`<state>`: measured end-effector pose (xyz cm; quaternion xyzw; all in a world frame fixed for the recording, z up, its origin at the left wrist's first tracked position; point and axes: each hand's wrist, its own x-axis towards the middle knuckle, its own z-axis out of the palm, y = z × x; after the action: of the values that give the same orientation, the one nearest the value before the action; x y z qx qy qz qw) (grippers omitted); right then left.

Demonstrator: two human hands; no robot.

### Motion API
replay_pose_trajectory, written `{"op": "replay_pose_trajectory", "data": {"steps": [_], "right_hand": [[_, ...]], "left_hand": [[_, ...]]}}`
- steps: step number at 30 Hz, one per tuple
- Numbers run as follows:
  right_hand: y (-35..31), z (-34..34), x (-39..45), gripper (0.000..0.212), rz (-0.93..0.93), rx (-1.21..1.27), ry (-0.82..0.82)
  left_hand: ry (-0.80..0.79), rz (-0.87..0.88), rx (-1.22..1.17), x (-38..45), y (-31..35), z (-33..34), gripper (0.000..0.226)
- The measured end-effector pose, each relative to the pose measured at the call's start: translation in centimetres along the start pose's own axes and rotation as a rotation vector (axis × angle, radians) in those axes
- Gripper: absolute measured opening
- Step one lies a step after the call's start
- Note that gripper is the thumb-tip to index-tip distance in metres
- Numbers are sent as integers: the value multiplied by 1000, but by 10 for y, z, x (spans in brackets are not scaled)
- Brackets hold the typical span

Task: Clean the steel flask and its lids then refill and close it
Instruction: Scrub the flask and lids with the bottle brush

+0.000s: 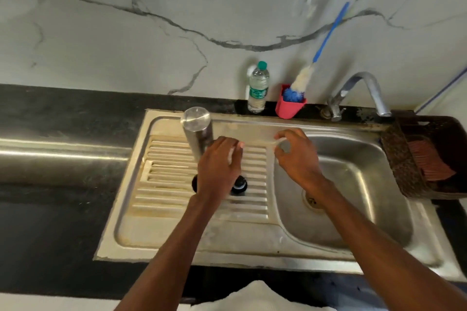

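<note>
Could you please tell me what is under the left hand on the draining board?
Two dark lids lie on the draining board under the left hand; only an edge of each shows. The hand covers the flask's lower end.

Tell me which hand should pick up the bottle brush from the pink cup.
Right. The right hand hangs over the basin edge, nearer the pink cup holding the bottle brush; the left hand is at the steel flask.

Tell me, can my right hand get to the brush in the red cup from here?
Probably yes. The right hand hovers empty over the sink's edge, and the brush stands in the red cup just behind it. Nothing lies between; the tap is off to the right.
</note>
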<state>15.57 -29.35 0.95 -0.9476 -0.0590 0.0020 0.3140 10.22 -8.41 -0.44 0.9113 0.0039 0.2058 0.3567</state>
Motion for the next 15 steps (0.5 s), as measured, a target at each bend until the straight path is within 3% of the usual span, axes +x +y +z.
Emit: {"op": "replay_pose_trajectory", "data": {"steps": [2,7,12,15], "right_hand": [[11,-23,8,29,-60,-91,86],[37,-67,46,33,-277,-397,187],[46,-100,98,42,-481,-647,215],[36,-118,130,46,-628,-815,201]], "left_hand": [[-188,-7,22,22,16,36,18],[-629,-71,267,80,22,111,51],[-860,-95,466,115,15,144,81],[-884,-204,508,121,16,161,71]]}}
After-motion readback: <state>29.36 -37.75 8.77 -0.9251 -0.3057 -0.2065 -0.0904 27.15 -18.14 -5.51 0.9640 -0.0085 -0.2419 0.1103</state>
